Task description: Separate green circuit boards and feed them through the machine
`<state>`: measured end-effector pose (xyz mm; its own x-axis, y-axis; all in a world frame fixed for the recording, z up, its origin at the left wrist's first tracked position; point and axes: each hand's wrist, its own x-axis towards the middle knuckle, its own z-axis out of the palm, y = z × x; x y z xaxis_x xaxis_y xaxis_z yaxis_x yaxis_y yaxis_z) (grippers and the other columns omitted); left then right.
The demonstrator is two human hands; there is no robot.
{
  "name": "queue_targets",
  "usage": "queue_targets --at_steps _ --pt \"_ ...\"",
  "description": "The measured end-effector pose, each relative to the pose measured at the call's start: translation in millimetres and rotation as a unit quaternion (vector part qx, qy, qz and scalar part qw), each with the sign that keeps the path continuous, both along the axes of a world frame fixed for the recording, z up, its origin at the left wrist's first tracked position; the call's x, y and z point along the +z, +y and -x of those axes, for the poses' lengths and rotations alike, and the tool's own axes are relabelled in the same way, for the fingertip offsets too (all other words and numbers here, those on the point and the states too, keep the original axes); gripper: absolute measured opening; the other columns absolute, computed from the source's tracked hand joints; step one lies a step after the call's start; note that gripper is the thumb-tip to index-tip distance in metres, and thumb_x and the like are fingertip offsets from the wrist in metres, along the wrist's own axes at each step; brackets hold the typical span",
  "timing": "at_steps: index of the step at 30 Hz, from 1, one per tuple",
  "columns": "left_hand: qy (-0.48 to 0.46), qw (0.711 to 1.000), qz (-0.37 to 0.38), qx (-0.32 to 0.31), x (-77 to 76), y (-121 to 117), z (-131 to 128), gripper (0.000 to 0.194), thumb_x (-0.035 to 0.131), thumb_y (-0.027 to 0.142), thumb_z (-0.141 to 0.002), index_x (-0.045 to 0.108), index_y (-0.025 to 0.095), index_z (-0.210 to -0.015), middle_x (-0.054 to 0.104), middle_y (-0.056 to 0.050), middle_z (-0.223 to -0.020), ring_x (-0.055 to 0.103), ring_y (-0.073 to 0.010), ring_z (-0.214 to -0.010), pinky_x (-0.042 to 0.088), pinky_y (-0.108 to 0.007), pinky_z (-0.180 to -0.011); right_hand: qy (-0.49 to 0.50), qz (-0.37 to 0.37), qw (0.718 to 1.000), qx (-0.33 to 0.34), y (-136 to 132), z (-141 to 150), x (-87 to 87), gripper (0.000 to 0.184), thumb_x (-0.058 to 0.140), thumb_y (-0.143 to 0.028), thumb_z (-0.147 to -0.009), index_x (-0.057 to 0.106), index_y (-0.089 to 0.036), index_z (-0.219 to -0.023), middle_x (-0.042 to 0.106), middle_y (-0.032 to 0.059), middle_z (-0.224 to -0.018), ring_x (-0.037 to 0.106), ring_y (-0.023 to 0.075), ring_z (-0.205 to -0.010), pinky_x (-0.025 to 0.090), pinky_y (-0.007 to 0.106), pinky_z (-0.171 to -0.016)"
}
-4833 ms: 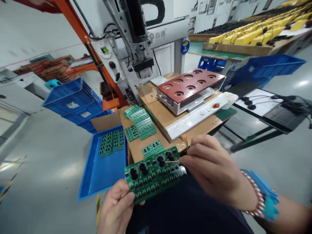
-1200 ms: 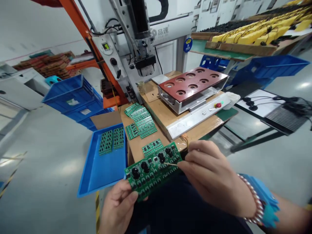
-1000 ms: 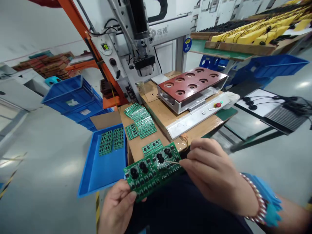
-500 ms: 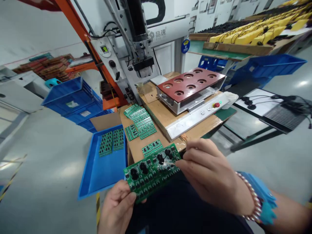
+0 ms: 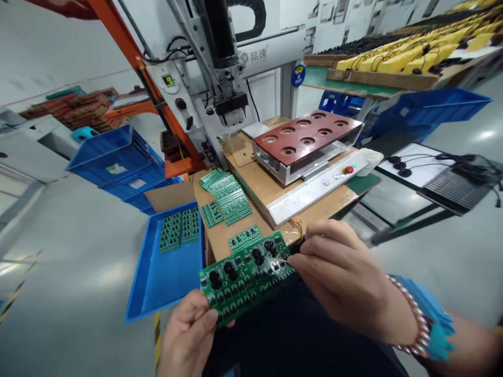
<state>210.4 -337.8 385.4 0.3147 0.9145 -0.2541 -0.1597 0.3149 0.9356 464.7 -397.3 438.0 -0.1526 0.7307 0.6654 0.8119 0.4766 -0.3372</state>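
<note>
My left hand (image 5: 193, 329) grips a green circuit board (image 5: 245, 280) by its lower left corner, thumb on top and fingers beneath. Black round components stand along the upper part of the board, with rows of small parts below them. Over the board's right end, my right hand (image 5: 340, 285) pinches a thin pale stick (image 5: 281, 260). The stick's tip points at the black components there; whether it touches the board I cannot tell. Just beyond the held board, another circuit board (image 5: 243, 239) lies on the table (image 5: 208, 238).
Further circuit boards (image 5: 231, 196) are spread on the table's left side. Left of it, a blue bin (image 5: 168, 288) holds more boards. A machine (image 5: 231, 104) stands behind a red fixture plate (image 5: 310, 133) with round holes. Farther right are black cables (image 5: 451, 162) on a stand.
My right hand has shifted slightly right, and the stick's tip has moved right, away from the black component it was beside. The left hand and board have barely moved.
</note>
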Motion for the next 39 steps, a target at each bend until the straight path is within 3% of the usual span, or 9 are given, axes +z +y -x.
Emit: queue_targets --at_steps 15,39 --pt "-0.004 1.0 0.024 0.015 -4.1 -0.8 2.5 0.012 0.076 0.029 -0.064 0.069 0.019 -0.066 0.062 -0.002 -0.061 0.058 -0.0177 -0.061 0.05 -0.029 -0.057 0.02 0.022 0.999 0.022 -3.3 -5.5 -0.5 0.014 0.054 -0.004 -0.079 0.061 -0.014 -0.087 0.056 0.0038 -0.076 0.045 0.0162 -0.082 0.039 0.038 -0.079" --pt "0.006 1.0 0.007 0.02 -3.9 -2.1 3.1 0.016 0.078 0.031 -0.06 0.069 0.018 -0.061 0.063 -0.003 -0.061 0.055 -0.0154 -0.056 0.047 -0.025 -0.05 0.014 0.01 1.0 -0.012 -4.5 -13.0 2.7 0.018 0.054 -0.003 -0.078 0.061 -0.015 -0.089 0.054 0.0038 -0.075 0.046 0.017 -0.081 0.038 0.036 -0.072"
